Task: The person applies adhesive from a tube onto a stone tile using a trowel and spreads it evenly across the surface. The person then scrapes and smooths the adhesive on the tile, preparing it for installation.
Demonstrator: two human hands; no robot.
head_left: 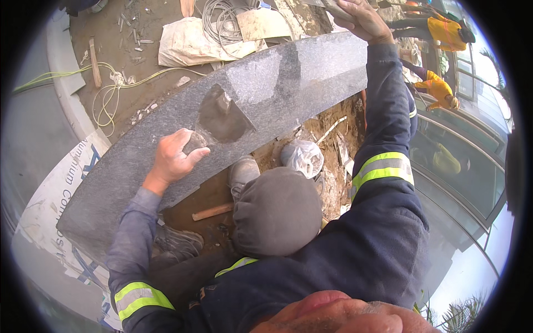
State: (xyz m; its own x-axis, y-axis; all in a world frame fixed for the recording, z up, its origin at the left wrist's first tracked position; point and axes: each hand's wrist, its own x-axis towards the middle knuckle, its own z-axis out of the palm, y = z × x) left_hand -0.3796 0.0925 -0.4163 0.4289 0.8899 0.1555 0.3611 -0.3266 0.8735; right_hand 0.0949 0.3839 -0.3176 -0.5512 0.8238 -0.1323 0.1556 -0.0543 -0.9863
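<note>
Trowel on stone slab, beside hand.

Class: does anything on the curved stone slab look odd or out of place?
Yes. A dark band crosses the pale speckled curved slab from edge to edge, right of the trowel in the left hand; it looks like damp or a stain, unclear which.

Both hands, left and right, grip the granite slab.
</note>
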